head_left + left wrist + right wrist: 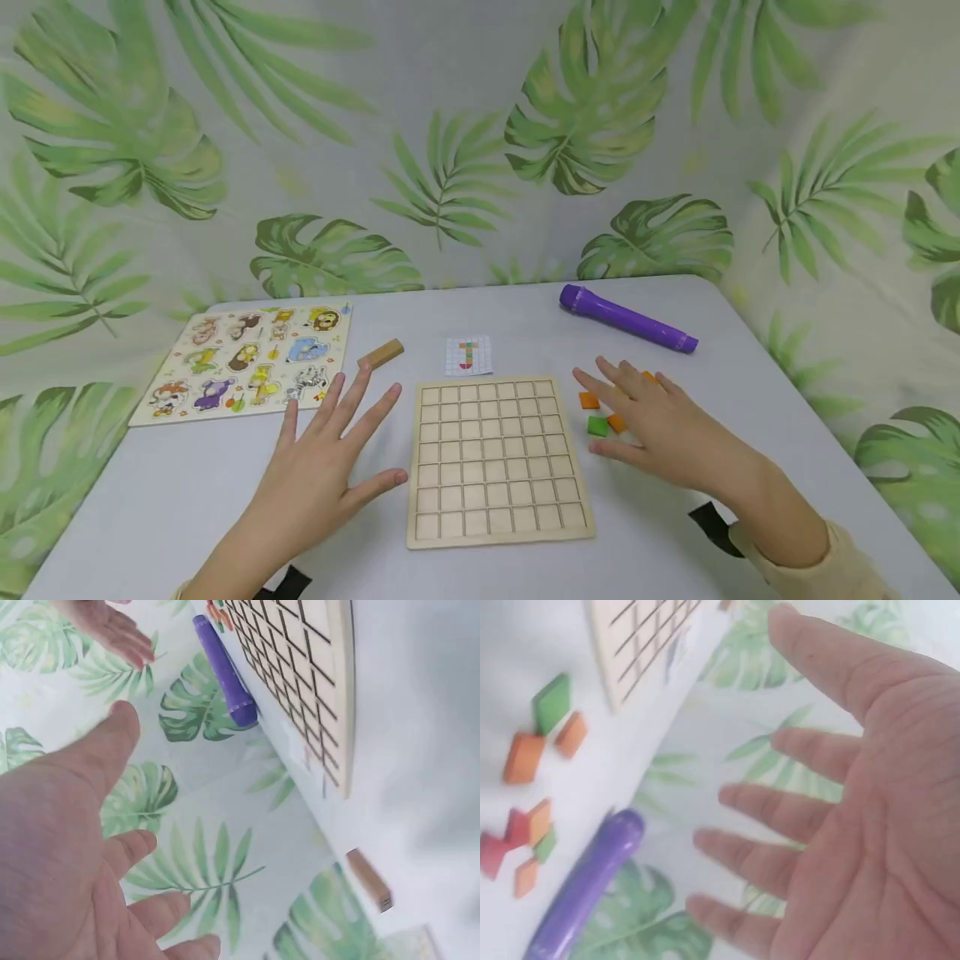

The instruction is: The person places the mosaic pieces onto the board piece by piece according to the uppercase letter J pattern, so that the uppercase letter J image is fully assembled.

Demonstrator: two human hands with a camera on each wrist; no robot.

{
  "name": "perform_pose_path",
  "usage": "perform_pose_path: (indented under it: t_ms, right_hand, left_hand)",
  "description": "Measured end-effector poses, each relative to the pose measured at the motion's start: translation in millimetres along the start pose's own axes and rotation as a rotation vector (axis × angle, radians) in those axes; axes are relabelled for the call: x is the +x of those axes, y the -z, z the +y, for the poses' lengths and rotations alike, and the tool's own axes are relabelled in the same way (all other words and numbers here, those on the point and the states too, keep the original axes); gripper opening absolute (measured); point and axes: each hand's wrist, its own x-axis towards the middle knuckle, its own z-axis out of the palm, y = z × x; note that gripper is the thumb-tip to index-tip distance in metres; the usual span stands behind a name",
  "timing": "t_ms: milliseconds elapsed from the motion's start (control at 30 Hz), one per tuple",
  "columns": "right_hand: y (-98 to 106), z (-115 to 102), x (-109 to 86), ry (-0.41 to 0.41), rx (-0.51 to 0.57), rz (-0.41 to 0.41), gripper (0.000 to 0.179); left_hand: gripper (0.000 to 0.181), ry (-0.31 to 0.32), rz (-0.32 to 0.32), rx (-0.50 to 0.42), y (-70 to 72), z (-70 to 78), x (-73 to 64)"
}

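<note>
Between the two hands lies a wooden grid board (495, 458), its square cells bare. My left hand (315, 475) hovers left of the board with fingers spread, holding nothing. On the other side my right hand (667, 425) is spread above small coloured tiles and partly hides them in the head view. A green tile (597, 426) and an orange tile (589, 401) show beside its fingers. In the right wrist view, red tiles (492, 855) lie among more orange and green ones. Behind the board is a small paper card (468, 356) with a coloured grid pattern.
An animal picture puzzle board (251, 358) lies at the left of the white table (637, 533). Near its right edge rests a small wooden block (381, 354). A purple microphone-shaped object (630, 320) lies at the back right. Leaf-patterned cloth (465, 83) hangs behind the table.
</note>
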Motion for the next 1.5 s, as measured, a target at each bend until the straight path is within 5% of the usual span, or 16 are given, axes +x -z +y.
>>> perform_pose_path:
  t_ms: [333, 633, 1133, 1500]
  right_hand:
    - [-18.0, 50.7, 52.7, 0.011, 0.089, -0.114, 0.049]
    - [-39.8, 71.2, 80.1, -0.021, 0.132, -0.139, 0.029]
    - [-44.8, 71.3, 86.2, 0.037, 0.142, -0.141, 0.024]
    - [-41.5, 27.8, 106.8, 0.124, 0.186, -0.119, 0.025]
  left_hand:
    - [0.1, 0.049, -0.198, -0.328, -36.2, -21.5, -0.4]
    - [0.112, 0.038, -0.355, -0.421, -56.4, -25.4, -0.3]
    - [0.105, 0.001, -0.377, -0.408, -56.6, -19.7, -1.2]
    - [0.108, 0.014, -0.386, -0.405, -57.4, -19.6, -1.6]
